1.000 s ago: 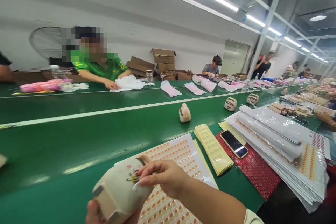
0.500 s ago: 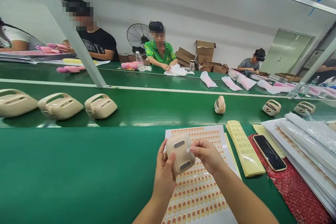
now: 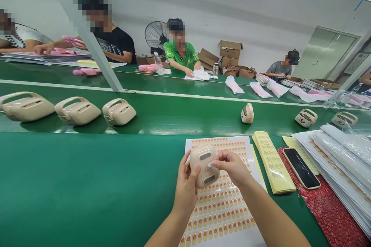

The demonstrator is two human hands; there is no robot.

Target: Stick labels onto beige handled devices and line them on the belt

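Note:
My left hand point(image 3: 187, 187) is wrapped round a small cream plastic casing point(image 3: 204, 170), its thumb on the near face. That face carries two grey oval pads and is turned toward me. At the casing's right side my right hand point(image 3: 233, 169) is closed in a pinch, thumb and forefinger on a tiny whitish piece point(image 3: 210, 164) against the face. The piece looks like a sticker, but it is too small to be sure. Under both hands lies a white sheet of oval stickers point(image 3: 223, 225), cream with orange-red marks.
Cream handled devices point(image 3: 119, 112) stand along the belt point(image 3: 174, 114) beyond. To my right lie a yellow label strip point(image 3: 274, 168), a phone point(image 3: 301, 168) on red bubble wrap point(image 3: 327, 210), and stacked plastic-covered sheets point(image 3: 336, 162). Several co-workers sit across, behind a metal post point(image 3: 98, 52).
The view has shifted slightly, so most things sit further right. Both hands keep the casing in nearly the same pose. Across the belt, a co-worker in black now has a pink item raised.

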